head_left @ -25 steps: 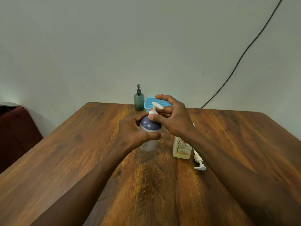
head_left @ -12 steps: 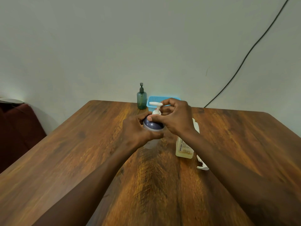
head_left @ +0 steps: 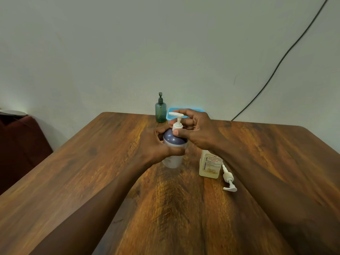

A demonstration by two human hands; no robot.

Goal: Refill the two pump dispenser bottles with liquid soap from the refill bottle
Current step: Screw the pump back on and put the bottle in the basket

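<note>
Masking the dispenser midway, left fingers grip it; right fingers pinch its pump.

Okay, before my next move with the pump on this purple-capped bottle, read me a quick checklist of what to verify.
1. Left hand grips the purple-capped dispenser: ok.
2. Right hand pinches the white pump at its collar: ok.
3. Dispenser upright on the table: ok.
4. Soap level inside it: cannot tell, the left hand covers much of the body.
5. Biochek bottle clear of the right forearm: not ok, the forearm crosses right over its top.
6. Loose pump lying beside that bottle, out of the way: ok.
</note>
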